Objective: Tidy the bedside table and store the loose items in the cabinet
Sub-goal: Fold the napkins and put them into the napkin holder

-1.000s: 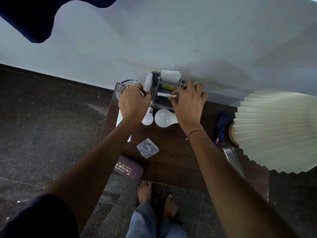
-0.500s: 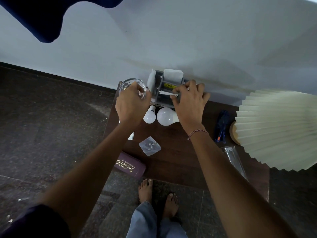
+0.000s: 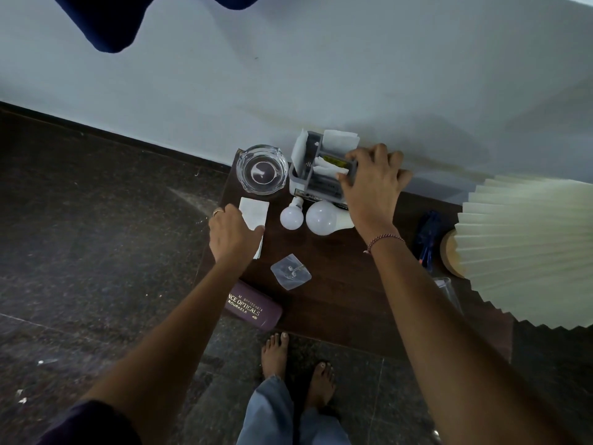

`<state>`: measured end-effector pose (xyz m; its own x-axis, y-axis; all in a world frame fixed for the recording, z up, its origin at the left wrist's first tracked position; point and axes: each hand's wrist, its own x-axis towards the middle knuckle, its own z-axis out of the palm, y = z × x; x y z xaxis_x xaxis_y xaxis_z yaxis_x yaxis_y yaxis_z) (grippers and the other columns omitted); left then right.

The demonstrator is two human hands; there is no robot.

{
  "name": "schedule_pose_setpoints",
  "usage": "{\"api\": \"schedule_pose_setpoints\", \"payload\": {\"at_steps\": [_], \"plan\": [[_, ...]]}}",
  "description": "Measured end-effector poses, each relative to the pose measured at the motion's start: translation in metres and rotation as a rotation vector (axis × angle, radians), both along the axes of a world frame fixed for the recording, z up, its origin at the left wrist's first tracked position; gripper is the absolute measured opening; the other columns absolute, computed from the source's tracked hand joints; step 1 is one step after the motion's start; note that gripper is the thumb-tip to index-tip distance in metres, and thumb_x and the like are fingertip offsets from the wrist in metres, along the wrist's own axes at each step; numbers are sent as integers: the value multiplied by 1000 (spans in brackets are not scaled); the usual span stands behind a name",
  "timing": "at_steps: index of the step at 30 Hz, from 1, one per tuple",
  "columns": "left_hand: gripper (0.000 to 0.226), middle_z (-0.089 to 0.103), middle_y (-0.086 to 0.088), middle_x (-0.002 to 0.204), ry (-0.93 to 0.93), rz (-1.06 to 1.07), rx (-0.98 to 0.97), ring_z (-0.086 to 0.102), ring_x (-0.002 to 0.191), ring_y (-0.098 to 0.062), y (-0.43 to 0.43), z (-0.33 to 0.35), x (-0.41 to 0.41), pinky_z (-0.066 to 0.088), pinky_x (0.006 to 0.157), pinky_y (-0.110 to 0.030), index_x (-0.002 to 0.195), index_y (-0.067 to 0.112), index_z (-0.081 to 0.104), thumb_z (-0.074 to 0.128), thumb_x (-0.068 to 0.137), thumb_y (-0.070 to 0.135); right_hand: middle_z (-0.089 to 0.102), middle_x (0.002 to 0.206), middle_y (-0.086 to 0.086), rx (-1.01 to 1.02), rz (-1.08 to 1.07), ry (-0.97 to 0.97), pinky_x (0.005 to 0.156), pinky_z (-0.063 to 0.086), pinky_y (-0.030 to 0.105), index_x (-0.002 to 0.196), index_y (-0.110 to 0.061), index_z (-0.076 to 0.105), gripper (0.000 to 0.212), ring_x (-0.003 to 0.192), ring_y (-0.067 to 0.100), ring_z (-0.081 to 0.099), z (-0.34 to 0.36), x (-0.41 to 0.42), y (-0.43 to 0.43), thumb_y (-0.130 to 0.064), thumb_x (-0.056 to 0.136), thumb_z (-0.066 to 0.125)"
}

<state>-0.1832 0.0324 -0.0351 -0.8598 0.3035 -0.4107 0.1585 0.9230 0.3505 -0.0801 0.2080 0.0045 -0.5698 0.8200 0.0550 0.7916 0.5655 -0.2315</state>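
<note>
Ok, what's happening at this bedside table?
A person is tidying the dark wooden bedside table. The right hand grips the grey plastic organiser box of papers by the wall. The left hand lies on the white paper sheet near the round glass ashtray; whether it pinches it is unclear. Two white bulbs and a maroon spectacle case lie loose.

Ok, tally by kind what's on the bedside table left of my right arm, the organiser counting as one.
light bulbs: 2
glass ashtray: 1
grey organiser: 1
white paper: 1
clear packet: 1
spectacle case: 1
total: 7
</note>
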Motion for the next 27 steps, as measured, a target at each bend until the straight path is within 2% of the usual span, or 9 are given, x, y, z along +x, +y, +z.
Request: {"api": "schedule_pose_setpoints", "payload": {"at_steps": [10,14,17,21,27], "plan": [[58,53,-19,124,-43,108,-12,48,121,-34,-3,-10,0,43,96,-43,119,1,46,76,75,22,51,116,5,-20,-8,29,87,29,40,110,-25,59,31,112,28,41,2,3,-3,-34,81,65],[37,54,-18,120,-45,75,-60,48,117,-31,-3,-14,-3,47,87,-42,106,5,65,73,78,28,49,121,4,-19,-31,65,90,30,40,113,-25,58,32,113,27,42,2,9,-10,-34,82,64],[26,57,-16,115,-19,66,-55,48,115,-30,-2,-16,-2,47,84,-41,99,9,68,69,80,27,49,123,4,-40,-29,59,90,28,40,114,-24,58,33,114,26,41,1,13,-17,-34,83,64],[8,67,-3,90,16,74,38,61,89,-24,-2,-11,3,44,68,-32,80,19,61,64,80,25,50,122,4,-30,-10,95,87,26,36,113,-25,58,30,114,25,41,-1,17,-23,-34,84,63],[12,62,10,73,105,48,188,59,70,-14,2,7,16,38,61,-26,73,28,54,64,79,32,55,115,3,0,40,194,81,16,28,109,-22,60,25,108,24,45,3,20,-37,-33,87,59]]}}
